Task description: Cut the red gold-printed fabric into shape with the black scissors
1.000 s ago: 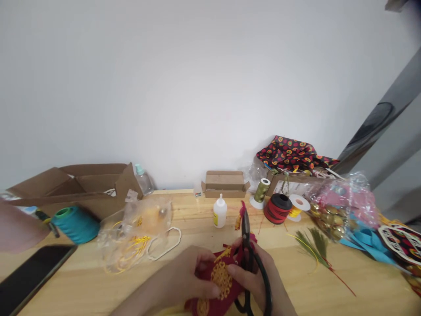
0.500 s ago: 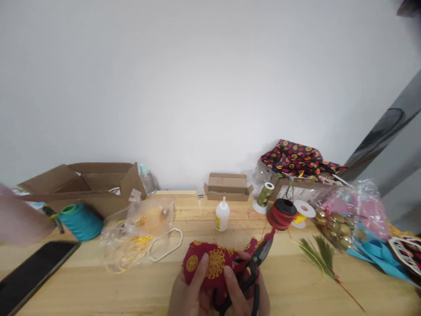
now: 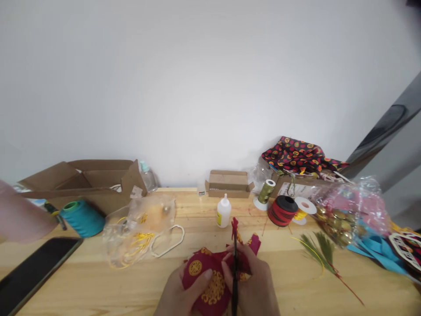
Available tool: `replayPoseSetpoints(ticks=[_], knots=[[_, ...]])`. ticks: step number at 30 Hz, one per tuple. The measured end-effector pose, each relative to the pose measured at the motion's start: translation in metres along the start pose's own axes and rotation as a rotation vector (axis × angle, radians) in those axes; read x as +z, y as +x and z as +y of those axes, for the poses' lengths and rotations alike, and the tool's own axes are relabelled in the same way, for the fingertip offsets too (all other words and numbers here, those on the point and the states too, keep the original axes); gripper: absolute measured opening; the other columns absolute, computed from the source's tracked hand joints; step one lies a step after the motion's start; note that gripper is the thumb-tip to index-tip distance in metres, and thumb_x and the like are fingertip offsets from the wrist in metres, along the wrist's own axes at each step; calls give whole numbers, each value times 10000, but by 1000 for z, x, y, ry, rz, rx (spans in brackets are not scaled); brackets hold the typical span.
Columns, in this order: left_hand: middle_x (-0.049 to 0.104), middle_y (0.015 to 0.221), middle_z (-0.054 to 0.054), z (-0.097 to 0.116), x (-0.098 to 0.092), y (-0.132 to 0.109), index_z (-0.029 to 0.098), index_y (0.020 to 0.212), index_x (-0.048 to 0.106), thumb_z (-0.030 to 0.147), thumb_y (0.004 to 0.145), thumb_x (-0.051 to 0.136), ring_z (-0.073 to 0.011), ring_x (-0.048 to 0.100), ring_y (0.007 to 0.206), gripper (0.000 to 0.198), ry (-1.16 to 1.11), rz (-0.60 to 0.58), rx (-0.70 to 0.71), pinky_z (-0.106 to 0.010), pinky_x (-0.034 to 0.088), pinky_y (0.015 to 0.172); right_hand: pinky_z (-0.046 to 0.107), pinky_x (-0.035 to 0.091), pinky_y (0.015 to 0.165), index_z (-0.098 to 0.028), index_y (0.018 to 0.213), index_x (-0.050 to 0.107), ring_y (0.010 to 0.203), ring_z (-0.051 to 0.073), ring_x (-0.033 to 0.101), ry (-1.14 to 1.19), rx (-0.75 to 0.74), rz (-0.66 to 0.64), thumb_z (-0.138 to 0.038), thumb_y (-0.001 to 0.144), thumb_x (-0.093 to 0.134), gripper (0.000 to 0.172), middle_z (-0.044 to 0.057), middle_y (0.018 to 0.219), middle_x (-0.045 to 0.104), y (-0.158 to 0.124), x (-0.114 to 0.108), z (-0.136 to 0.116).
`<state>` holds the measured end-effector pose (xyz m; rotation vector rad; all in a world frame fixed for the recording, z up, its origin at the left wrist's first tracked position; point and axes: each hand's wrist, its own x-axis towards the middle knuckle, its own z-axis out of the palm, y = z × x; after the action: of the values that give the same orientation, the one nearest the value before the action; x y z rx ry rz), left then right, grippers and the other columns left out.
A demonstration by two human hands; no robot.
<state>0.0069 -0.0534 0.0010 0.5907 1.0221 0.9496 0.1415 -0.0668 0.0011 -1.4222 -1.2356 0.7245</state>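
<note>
A stuffed red cloth piece [image 3: 205, 281] with gold round patterns sits low in the middle, just above the wooden table [image 3: 289, 281]. My left hand [image 3: 179, 294] grips it from the left, thumb over the gold pattern. My right hand [image 3: 255, 285] holds black scissors [image 3: 234, 272] upright, their blades pointing up through the red cloth's top edge. Red fabric tips [image 3: 253, 241] stick up beside the blades.
A white glue bottle [image 3: 224, 211], a red spool [image 3: 282, 210], a gold thread spool [image 3: 265, 192] and a small cardboard box [image 3: 229, 183] stand behind. A plastic bag with yellow cords [image 3: 138, 230], a teal spool [image 3: 82, 218] and a phone [image 3: 33, 274] lie left. Green feathers [image 3: 317, 250] and bagged trinkets [image 3: 348, 215] lie right.
The scissors swung from pointing up-right to straight up against the cloth. The red piece turned in my left hand and both hands shifted slightly.
</note>
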Motion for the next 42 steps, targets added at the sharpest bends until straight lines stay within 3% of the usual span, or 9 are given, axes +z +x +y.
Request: replayPoseSetpoints(ticks=[6, 12, 18, 21, 27, 30, 34, 37, 42], knots=[[726, 725, -103, 21, 2, -15, 115, 793, 651, 201, 528, 768, -276, 666, 701, 302, -37, 1, -69, -387, 518, 680, 166, 363, 365, -174, 740, 549, 391, 82, 467, 474, 274, -63, -255, 531, 740, 294, -74, 488, 525, 7, 8, 1], [729, 749, -118, 28, -7, -13, 103, 858, 611, 181, 554, 755, -290, 672, 737, 346, -77, 28, -82, -381, 540, 664, 189, 403, 416, -172, 879, 557, 449, 98, 522, 692, 419, -148, -408, 602, 731, 403, -56, 549, 525, 7, 1, 8], [722, 751, -124, 47, -17, -5, 69, 949, 563, 79, 631, 674, -276, 677, 753, 337, -5, 213, -35, -366, 559, 663, 257, 469, 605, -174, 866, 582, 522, 92, 526, 886, 536, -166, -478, 606, 720, 423, -39, 556, 538, -12, -4, 21], [714, 731, -122, 54, -18, -4, 60, 980, 542, 57, 682, 612, -272, 678, 748, 306, 5, 247, 24, -368, 562, 664, 279, 471, 616, -182, 839, 594, 497, 89, 500, 877, 537, -251, -516, 573, 724, 447, -54, 520, 498, -20, -2, 24], [714, 787, -112, 56, -16, -7, 83, 996, 538, 71, 656, 654, -269, 672, 783, 360, -36, 164, -25, -362, 551, 697, 302, 471, 583, -204, 870, 624, 626, 176, 556, 1004, 655, -374, -676, 541, 620, 575, 14, 643, 564, -14, -8, 8], [716, 808, -112, 54, -20, -7, 89, 954, 564, 142, 674, 663, -246, 670, 789, 302, -61, 98, -70, -331, 542, 702, 294, 454, 568, -193, 855, 626, 547, 144, 527, 1087, 753, -431, -666, 597, 585, 540, 10, 629, 567, -8, -17, 2], [702, 922, -137, 56, -23, -8, 76, 987, 583, 207, 726, 615, -236, 653, 843, 295, -106, 22, -157, -340, 511, 768, 250, 418, 506, -185, 883, 605, 480, 118, 496, 789, 543, -319, -488, 641, 676, 395, -25, 568, 554, -8, -19, 4], [672, 1012, -165, 58, -19, -11, 57, 1051, 572, 269, 772, 553, -270, 619, 931, 350, -135, -129, -249, -390, 474, 828, 293, 464, 611, -174, 890, 613, 645, 190, 588, 521, 316, -254, -409, 652, 688, 342, 16, 671, 625, -9, -8, 2], [654, 1057, -165, 59, -12, -18, 55, 1068, 589, 327, 827, 441, -272, 594, 971, 392, -176, -323, -308, -369, 465, 816, 319, 486, 662, -191, 847, 619, 740, 231, 616, 500, 234, -210, -282, 596, 719, 285, 37, 803, 674, -8, 14, -1]])
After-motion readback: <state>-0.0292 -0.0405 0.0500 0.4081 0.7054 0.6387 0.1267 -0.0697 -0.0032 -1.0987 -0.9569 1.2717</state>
